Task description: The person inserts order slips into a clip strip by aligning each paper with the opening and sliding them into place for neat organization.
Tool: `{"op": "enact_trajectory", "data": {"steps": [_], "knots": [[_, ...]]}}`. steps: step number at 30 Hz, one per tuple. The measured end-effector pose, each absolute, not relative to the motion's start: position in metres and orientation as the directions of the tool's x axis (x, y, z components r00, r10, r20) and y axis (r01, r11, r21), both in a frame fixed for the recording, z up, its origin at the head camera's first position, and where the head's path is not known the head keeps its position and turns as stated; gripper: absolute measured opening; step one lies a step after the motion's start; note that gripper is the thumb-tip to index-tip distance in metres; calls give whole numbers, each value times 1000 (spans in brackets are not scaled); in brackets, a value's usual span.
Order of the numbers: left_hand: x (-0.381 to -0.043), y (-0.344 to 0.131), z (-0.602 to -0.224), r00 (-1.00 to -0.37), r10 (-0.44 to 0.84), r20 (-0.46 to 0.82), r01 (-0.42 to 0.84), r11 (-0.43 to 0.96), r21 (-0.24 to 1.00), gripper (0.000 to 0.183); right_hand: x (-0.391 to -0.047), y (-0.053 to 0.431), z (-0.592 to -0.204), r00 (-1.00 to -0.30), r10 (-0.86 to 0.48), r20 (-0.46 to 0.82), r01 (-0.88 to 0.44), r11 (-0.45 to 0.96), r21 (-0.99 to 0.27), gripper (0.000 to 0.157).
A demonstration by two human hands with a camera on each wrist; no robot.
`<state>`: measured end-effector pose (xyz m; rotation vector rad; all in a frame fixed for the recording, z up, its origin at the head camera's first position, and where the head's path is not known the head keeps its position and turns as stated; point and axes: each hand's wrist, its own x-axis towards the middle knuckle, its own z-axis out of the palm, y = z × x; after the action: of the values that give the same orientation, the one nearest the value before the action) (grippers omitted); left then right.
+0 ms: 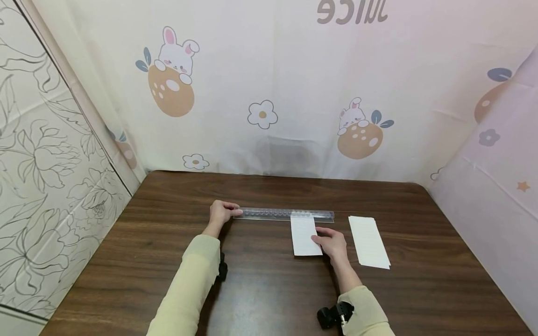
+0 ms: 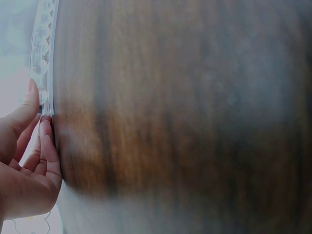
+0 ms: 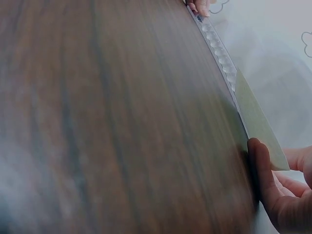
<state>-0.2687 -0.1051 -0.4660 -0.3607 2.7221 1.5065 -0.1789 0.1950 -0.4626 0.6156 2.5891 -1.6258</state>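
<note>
A long clear plastic ruler with a row of rounded shapes along it lies crosswise near the back of the table. My left hand pinches its left end, the thumb on top and the fingers bent at the end edge. Toward the ruler's right end, the top of a white paper slip overlaps it. My right hand holds that slip by its right edge between thumb and fingers. In the right wrist view the slip looks greenish and stands out beside the ruler.
More white paper slips lie in a slightly uneven stack to the right of my right hand. The dark wood table reaches back to a printed curtain. Black wrist cameras sit on both sleeves; the right one is plainly visible.
</note>
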Motion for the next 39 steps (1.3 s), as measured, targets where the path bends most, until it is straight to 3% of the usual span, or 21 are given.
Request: {"op": "enact_trajectory", "data": {"steps": [39], "knots": [[-267,-104,-466,-976,-195,-97,-186,519,834,23,-181,162,-466,-928,312,-203,313,359,-879,31]]}}
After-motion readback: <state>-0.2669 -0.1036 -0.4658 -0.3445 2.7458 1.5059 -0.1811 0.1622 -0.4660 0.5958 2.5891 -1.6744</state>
